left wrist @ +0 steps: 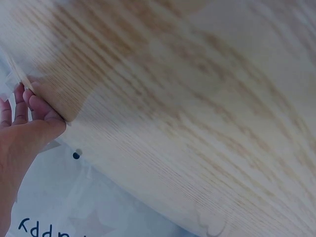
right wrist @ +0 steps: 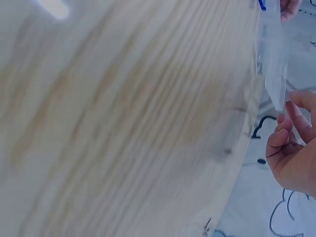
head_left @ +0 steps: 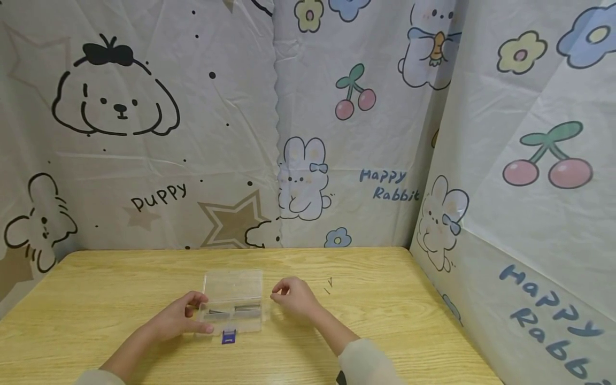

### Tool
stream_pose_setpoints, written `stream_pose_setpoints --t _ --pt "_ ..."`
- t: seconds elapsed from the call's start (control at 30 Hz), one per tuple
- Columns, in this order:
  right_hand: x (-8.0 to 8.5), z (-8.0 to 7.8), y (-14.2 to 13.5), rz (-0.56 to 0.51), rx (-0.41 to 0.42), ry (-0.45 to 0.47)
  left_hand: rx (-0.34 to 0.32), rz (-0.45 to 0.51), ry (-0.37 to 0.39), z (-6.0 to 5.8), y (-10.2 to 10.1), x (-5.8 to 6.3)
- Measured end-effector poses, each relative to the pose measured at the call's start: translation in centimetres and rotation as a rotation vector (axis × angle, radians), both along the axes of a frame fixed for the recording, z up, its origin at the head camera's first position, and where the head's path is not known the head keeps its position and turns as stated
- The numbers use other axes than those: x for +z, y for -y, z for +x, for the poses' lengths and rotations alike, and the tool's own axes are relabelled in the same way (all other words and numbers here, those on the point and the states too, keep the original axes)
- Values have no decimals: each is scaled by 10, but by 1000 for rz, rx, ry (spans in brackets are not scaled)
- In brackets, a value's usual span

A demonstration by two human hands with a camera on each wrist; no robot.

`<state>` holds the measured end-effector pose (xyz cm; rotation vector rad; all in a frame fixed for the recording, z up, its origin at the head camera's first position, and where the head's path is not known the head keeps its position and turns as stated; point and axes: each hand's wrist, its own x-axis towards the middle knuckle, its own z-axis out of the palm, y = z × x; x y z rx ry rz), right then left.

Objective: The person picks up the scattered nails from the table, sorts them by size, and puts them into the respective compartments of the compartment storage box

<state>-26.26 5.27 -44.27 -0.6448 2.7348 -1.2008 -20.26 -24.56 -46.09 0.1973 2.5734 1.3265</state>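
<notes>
A clear plastic storage box [head_left: 247,325] lies on the table with its lid [head_left: 233,284] raised at the back and a blue latch [head_left: 228,337] at the front. Thin dark pieces [head_left: 247,308] lie in its compartments. My left hand [head_left: 175,318] grips the box's left end, thumb at the front and fingers toward the back. Beside the right end is my right hand [head_left: 294,298], its fingers curled and the fingertips drawn together close to the box; I cannot tell whether a small piece is between them. Its fingers [right wrist: 279,138] show below the box's corner in the right wrist view.
Several small thin dark pieces, like nails [head_left: 330,283], lie loose behind and right of my right hand. The wood-grain table [head_left: 385,321] ends at a printed cloth [head_left: 231,160] along the back, and another cloth side [head_left: 529,230] hangs along the right edge.
</notes>
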Motion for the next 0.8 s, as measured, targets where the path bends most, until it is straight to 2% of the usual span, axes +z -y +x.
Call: stream_pose_setpoints --t 0.37,0.8 --pt "-1 -13 -43 25 -45 -30 -17 21 7 1 0 1" --pt "-15 -26 -97 47 -152 -25 -14 18 7 1 0 0"
